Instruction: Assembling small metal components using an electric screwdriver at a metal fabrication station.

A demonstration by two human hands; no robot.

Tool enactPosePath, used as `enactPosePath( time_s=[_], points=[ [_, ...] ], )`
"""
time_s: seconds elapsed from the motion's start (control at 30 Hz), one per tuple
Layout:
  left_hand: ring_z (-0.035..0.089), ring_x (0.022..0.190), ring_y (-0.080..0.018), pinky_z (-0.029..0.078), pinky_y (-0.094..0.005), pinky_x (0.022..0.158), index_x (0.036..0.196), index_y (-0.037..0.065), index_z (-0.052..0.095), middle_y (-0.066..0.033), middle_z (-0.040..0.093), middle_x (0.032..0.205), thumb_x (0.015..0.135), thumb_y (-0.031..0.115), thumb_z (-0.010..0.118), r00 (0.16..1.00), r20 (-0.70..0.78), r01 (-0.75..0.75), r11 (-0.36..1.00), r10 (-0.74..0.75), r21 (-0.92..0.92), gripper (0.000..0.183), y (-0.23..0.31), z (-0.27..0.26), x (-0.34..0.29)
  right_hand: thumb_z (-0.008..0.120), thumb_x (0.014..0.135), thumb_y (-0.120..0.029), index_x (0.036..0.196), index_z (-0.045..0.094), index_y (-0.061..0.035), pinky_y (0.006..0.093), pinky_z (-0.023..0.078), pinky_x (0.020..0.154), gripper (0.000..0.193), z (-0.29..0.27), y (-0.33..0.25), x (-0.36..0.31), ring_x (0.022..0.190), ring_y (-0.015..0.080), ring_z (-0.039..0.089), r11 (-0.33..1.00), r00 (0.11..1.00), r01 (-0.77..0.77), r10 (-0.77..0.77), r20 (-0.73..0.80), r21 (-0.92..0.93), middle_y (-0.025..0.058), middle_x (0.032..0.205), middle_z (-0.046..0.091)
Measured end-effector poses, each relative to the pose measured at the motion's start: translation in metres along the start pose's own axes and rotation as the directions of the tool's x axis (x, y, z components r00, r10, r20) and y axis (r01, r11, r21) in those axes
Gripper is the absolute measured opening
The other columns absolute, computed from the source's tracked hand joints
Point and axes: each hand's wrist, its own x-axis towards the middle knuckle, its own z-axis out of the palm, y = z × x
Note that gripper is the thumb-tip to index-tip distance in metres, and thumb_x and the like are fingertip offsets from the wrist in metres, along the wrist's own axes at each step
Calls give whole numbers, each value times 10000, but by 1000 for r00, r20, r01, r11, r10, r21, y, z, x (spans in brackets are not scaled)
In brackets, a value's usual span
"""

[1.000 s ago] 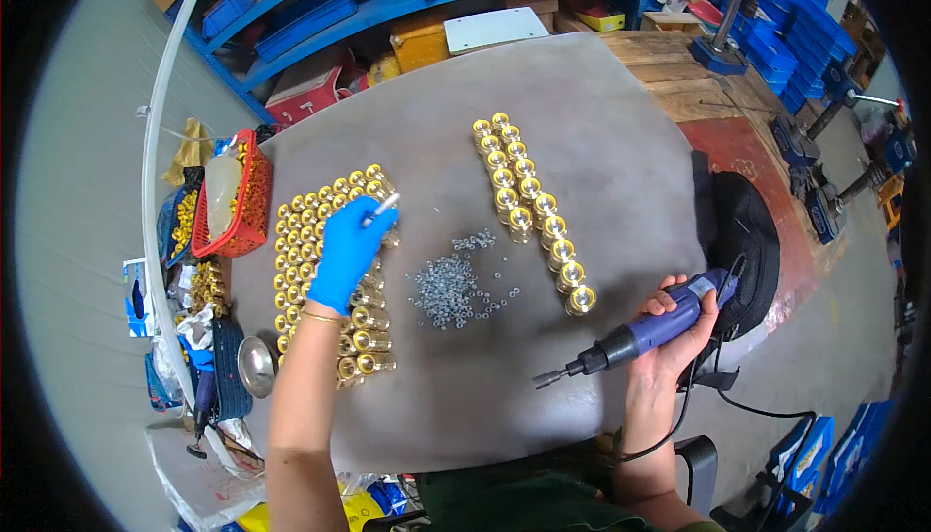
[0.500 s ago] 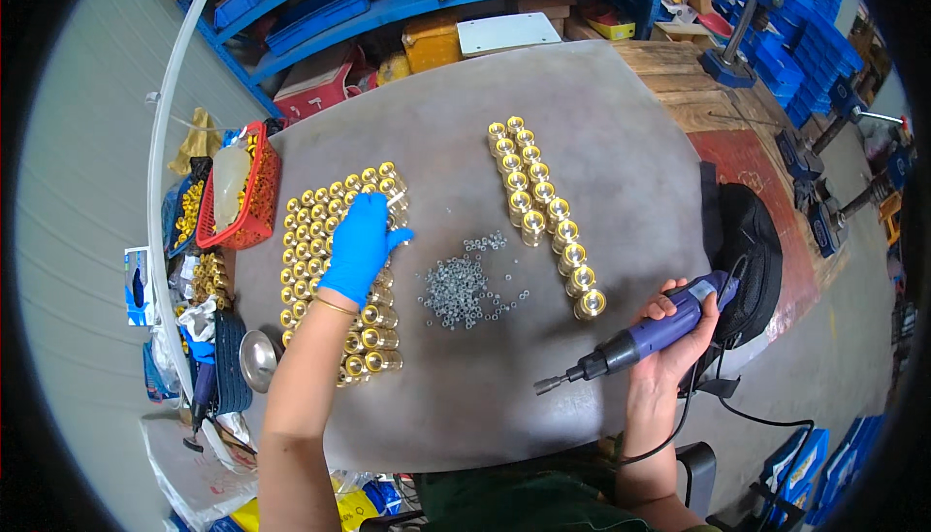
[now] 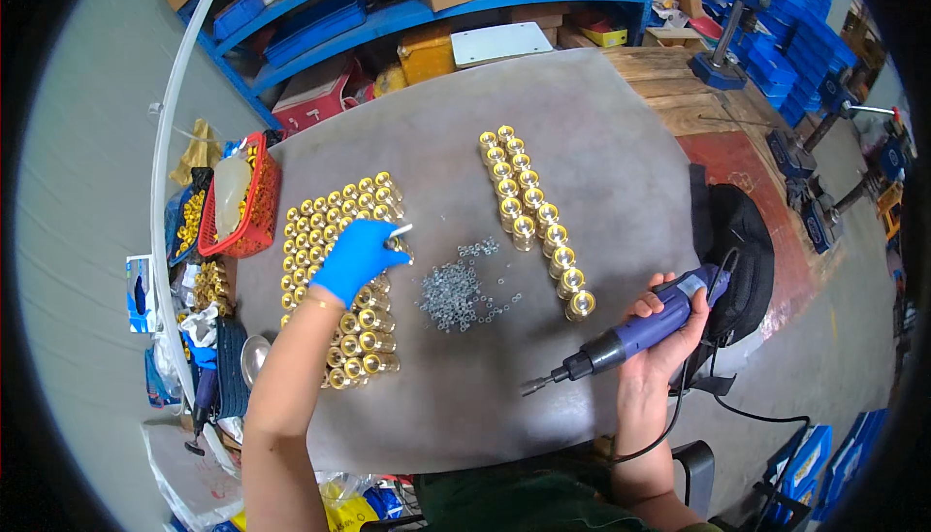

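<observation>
My left hand (image 3: 361,257), in a blue glove, hangs over the right side of a block of brass fittings (image 3: 308,231) that stand in close rows. Its fingers are pinched together, and a thin white stick (image 3: 400,230) pokes out beyond them. What lies under the glove is hidden. My bare right hand (image 3: 669,330) is wrapped around a purple electric screwdriver (image 3: 644,328) with a black nose. The tool is tilted, its metal socket tip (image 3: 534,386) pointing left and down over the tabletop. Between my hands lies a heap of small metal nuts (image 3: 450,295).
Two rows of brass fittings (image 3: 528,195) stand on the grey table (image 3: 446,406) right of the nuts. A red basket (image 3: 260,207) and a metal bowl (image 3: 254,357) sit at the left edge. A black bag (image 3: 742,241) and the tool's cord (image 3: 683,406) lie at the right.
My left hand has moved nearer to me along the fittings, with the white stick. The screwdriver in my right hand has shifted slightly left. The view has tilted a little.
</observation>
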Motion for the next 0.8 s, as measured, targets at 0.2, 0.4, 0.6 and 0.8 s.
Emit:
enactPosePath(
  time_s=[0.2, 0.4, 0.6, 0.8],
  points=[
    [499, 539, -81, 405, -216, 474, 935, 15, 650, -17, 583, 686, 803, 181, 619, 926, 198, 335, 454, -323, -826, 214, 87, 48, -87, 548, 822, -398, 979, 485, -51, 221, 453, 519, 385, 12, -14, 3, 577, 122, 504, 984, 981, 167, -172, 88, 59, 77, 909, 526],
    [458, 520, -44, 363, -165, 452, 941, 10, 633, -6, 560, 689, 837, 113, 506, 860, 303, 333, 1, -411, -943, 194, 139, 74, -137, 547, 822, -408, 994, 476, -55, 236, 442, 511, 399, 23, -13, -1, 565, 122, 493, 986, 983, 153, -159, 96, 68, 73, 913, 518],
    [489, 549, -50, 368, -169, 442, 961, -6, 617, -37, 594, 749, 834, 119, 527, 868, 296, 287, -84, -399, -954, 199, 144, 86, -135, 541, 818, -404, 978, 472, -67, 233, 425, 500, 379, 22, -14, -7, 549, 115, 482, 979, 970, 203, -203, 133, 14, 61, 872, 531],
    [519, 569, -67, 371, -178, 433, 968, -9, 612, -58, 607, 760, 838, 130, 541, 875, 275, 266, -77, -400, -961, 203, 154, 88, -132, 578, 801, -324, 974, 461, -50, 203, 441, 489, 344, 22, -18, -5, 546, 102, 476, 963, 947, 266, -255, 198, -32, 76, 823, 533]
  ],
)
